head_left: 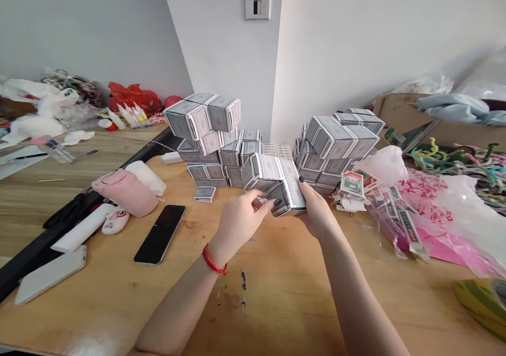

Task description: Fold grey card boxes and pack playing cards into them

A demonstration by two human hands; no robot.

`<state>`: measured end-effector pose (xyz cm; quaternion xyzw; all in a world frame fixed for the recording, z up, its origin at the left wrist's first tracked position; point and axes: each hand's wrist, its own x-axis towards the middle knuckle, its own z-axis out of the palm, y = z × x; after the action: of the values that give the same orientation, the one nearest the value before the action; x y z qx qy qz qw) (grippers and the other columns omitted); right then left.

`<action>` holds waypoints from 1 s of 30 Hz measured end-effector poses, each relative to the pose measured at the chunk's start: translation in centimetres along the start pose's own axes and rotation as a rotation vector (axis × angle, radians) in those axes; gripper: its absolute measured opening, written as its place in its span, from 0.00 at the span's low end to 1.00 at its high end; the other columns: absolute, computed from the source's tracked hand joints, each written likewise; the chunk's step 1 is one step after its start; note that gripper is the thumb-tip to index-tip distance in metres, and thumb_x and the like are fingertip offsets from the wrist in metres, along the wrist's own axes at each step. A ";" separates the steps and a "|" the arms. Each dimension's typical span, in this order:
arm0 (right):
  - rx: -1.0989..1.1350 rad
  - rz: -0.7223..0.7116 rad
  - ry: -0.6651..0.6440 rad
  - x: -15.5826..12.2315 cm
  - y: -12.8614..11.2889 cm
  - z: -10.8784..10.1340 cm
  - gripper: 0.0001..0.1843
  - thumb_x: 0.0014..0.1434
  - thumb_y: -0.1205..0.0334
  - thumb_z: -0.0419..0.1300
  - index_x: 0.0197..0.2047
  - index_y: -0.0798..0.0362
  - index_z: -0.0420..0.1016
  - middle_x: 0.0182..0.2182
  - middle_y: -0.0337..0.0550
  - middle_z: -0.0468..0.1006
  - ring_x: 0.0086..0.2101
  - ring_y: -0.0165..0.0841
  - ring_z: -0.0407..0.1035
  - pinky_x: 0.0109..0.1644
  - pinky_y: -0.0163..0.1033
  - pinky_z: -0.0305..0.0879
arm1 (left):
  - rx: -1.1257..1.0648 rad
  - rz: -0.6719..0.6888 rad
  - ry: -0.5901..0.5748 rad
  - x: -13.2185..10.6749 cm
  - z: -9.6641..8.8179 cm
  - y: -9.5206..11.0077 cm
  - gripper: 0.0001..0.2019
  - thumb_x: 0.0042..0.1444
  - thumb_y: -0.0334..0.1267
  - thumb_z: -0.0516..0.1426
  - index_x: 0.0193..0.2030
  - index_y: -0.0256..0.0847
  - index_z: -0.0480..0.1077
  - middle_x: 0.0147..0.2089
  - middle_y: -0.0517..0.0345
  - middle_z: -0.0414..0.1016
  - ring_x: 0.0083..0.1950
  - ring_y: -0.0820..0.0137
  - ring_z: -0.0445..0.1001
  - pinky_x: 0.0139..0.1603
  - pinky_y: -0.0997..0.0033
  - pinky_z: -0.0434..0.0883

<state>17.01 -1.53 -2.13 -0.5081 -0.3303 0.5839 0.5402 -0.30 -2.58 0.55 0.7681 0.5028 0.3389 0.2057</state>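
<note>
Several cubes folded from grey-patterned playing cards form a joined block (292, 179) in front of me, tilted above the table. My right hand (316, 208) grips its right side, thumb on top and the other fingers hidden below. At the block's lower left edge, my left hand (243, 214) is closed in a pinch on a small bit of patterned playing card (261, 200); whether this bit is joined to the block I cannot tell. Behind, a stepped stack of card cubes (205, 119) stands on the left and another stack (340, 140) on the right.
A black-screened phone (160, 234), a pink pouch (126, 191) and a white phone-like slab (51, 276) lie left. Card boxes (352, 184), plastic wrapping (430, 198) and a yellow tape roll (482, 303) lie right. The wooden table (284, 293) meets a wall behind.
</note>
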 end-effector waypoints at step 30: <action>-0.480 -0.028 0.012 1.4 1.0 -1.2 0.27 0.47 0.39 0.53 0.37 0.54 0.76 0.29 0.40 0.75 0.30 0.32 0.65 0.30 0.34 0.57 | -0.637 -0.315 -0.697 1.1 1.1 -1.6 0.33 0.52 0.45 0.55 0.62 0.46 0.45 0.31 0.55 0.73 0.20 0.75 0.70 0.20 0.76 0.68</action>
<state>18.03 -0.56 -3.76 -0.6209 -0.4634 0.4779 0.4140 -0.20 -0.91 -0.92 0.6495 0.3853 0.1636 0.6348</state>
